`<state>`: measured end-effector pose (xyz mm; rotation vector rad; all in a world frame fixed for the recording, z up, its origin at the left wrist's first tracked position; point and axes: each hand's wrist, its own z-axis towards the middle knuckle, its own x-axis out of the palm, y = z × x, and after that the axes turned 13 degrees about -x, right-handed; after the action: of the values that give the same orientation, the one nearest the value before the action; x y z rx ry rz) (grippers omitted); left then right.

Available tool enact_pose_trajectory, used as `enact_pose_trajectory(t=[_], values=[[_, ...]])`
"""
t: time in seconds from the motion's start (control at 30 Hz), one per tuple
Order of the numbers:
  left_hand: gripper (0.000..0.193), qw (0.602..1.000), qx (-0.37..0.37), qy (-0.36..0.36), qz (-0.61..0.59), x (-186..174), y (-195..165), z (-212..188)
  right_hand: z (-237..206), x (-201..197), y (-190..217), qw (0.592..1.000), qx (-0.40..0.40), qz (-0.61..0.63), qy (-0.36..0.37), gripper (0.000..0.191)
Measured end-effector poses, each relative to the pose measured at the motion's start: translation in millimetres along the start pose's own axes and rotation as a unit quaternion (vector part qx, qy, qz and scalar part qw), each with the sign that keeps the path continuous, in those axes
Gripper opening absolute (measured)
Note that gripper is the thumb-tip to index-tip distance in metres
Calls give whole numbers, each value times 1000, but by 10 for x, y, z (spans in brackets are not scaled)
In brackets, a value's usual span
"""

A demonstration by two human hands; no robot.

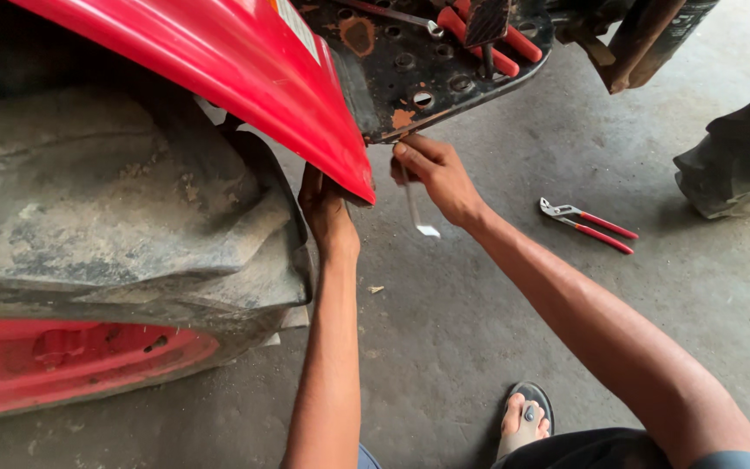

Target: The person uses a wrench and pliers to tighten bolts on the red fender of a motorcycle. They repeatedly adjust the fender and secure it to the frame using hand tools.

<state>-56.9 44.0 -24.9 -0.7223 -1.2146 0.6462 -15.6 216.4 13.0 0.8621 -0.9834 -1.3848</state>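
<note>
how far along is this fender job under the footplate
Done: nothing shows as finished; the red fender sits against the rusty footplate. In hand: the right hand holds a spanner at the plate's lower edge, while the left hand reaches up behind the fender. Left: the fastener itself is hidden, so I can't tell. Red-handled pliers lie unused on the floor.

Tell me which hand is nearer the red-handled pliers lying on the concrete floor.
Right. The right hand, holding a silver metal wrench under the rusty black footplate, sits closer to the red-handled pliers. The left hand is farther away, tucked beneath the red fender.
</note>
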Motion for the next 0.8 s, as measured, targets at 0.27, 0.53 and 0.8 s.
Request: enact_pose_trajectory(t=[0.27,0.53,0.8], values=[[35,997,-8,-18,73,50,-112,-52,-50,44,115,997,-37,-66,-13,32],[27,993,-109,-44,25,-35,-96,35,1,166,208,996,64,24,-48,31],[23,996,-40,-27,69,-57,-99,46,-34,318,175,993,40,-6,-113,30]])
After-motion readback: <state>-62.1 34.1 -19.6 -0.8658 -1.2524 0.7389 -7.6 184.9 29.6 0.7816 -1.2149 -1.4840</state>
